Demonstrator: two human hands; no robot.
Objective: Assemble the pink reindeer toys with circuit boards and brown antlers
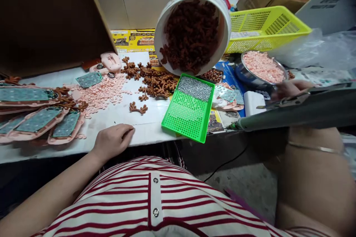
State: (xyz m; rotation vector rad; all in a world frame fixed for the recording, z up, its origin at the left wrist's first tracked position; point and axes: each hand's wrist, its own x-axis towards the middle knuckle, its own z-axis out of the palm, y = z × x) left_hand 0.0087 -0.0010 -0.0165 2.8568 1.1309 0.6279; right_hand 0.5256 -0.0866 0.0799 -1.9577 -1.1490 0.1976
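Observation:
My left hand (pixel 112 140) rests on the front edge of the white table (pixel 116 118), fingers curled in, nothing visible in them. My right hand (pixel 289 88) is at the right, wrapped over a long dark-green electric screwdriver (pixel 300 113) whose tip points left, toward a green perforated tray (pixel 189 113) with small silver screws heaped at its far end. A bracelet shows on my right wrist. Brown antler-shaped pieces (pixel 154 81) lie scattered mid-table, one pair (pixel 138 108) nearest my left hand. A white bucket (pixel 191 31) full of them is tilted toward me above the tray.
Pink shells with circuit boards (pixel 39 120) are stacked at the left. Small pink discs (pixel 102 92) are spread beside them. A metal bowl (pixel 261 67) of pink pieces, a yellow basket (pixel 264 27) and cardboard boxes stand behind. A cable hangs under the table.

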